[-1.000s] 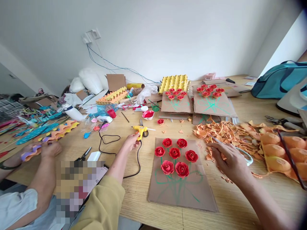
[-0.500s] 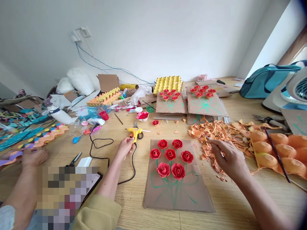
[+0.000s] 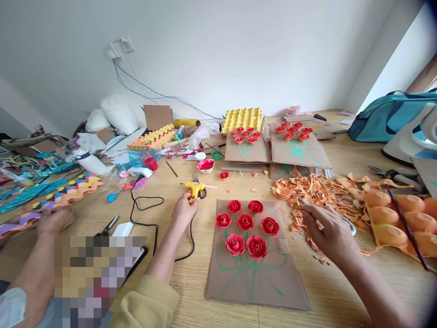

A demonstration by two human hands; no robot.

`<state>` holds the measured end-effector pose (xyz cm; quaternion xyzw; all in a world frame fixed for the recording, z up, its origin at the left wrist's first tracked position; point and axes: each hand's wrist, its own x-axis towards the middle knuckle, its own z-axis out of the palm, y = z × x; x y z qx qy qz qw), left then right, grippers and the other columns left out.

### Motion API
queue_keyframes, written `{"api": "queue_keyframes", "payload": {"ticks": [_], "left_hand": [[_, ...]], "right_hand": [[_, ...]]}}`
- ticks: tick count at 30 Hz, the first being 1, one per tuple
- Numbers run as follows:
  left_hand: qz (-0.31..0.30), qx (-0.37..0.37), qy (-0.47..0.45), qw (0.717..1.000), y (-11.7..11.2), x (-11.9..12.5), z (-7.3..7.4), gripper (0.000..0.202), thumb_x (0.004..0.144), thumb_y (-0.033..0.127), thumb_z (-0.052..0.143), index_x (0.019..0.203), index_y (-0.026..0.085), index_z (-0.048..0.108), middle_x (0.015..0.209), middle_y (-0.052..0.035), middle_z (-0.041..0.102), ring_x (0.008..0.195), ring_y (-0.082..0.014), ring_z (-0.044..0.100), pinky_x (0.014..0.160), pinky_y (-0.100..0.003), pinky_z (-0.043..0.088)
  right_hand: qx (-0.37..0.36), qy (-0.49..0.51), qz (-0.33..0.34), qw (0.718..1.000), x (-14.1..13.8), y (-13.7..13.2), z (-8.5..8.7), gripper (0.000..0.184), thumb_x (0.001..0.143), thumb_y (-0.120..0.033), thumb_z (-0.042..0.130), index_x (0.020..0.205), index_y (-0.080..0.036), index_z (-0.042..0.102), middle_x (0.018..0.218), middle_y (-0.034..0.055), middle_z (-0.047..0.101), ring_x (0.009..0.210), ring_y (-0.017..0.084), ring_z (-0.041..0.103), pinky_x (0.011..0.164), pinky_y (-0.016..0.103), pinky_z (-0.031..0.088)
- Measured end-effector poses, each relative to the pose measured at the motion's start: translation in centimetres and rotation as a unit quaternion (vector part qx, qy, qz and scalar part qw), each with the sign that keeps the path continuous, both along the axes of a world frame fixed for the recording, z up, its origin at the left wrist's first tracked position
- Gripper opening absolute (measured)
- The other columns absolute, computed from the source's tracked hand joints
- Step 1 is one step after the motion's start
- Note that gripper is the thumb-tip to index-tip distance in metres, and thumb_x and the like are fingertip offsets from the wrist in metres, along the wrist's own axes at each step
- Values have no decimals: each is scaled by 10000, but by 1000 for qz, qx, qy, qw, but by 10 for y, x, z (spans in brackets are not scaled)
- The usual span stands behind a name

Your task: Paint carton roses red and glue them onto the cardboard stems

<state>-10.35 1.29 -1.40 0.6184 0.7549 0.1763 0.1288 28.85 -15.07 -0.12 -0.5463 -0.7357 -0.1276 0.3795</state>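
My left hand (image 3: 183, 212) grips the handle of a yellow glue gun (image 3: 194, 188) that rests on the wooden table, its black cord (image 3: 150, 214) looping to the left. My right hand (image 3: 327, 230) is closed on a thin brush-like tool (image 3: 305, 200) beside a heap of orange egg-carton scraps (image 3: 317, 191). Between my hands lies a cardboard sheet (image 3: 256, 278) bearing several red paper roses (image 3: 246, 228) over green painted stems.
Another person's hand (image 3: 54, 221) at the left touches a coloured wavy strip (image 3: 51, 200). Scissors (image 3: 109, 225) lie near it. An orange egg tray (image 3: 403, 221) is at the right, two more rose boards (image 3: 293, 150) and a yellow egg tray (image 3: 243, 118) at the back, a teal bag (image 3: 389, 116) far right.
The view has shifted slightly. My left hand stays on the glue gun and my right hand keeps its tool by the scraps. The other person's hand slid along the strip.
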Motion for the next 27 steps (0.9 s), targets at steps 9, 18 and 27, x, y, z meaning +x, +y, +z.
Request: {"api": "queue_keyframes", "payload": {"ticks": [9, 18, 27], "left_hand": [[-6, -3, 38, 999, -2, 1, 1, 360, 934, 450, 568, 1174, 188, 622, 1212, -149, 753, 1106, -310, 711, 827, -331, 497], [5, -10, 64, 998, 0, 3, 4, 323, 916, 473, 556, 1092, 215, 639, 1095, -151, 785, 1044, -338, 734, 745, -334, 503], [7, -4, 70, 997, -3, 6, 6, 320, 926, 458, 552, 1098, 199, 627, 1089, -163, 781, 1025, -357, 738, 754, -361, 522]], "right_hand": [[7, 15, -34, 999, 7, -1, 0, 189, 1016, -227, 491, 1059, -211, 674, 826, 41, 772, 727, 199, 718, 703, 317, 512], [3, 35, -75, 997, 10, 0, -2, 189, 987, -237, 512, 1027, -221, 696, 869, 42, 790, 747, 209, 726, 709, 325, 535], [-11, 45, -85, 995, 7, 0, -3, 202, 990, -255, 499, 999, -220, 698, 811, 35, 769, 725, 200, 710, 697, 314, 522]]}}
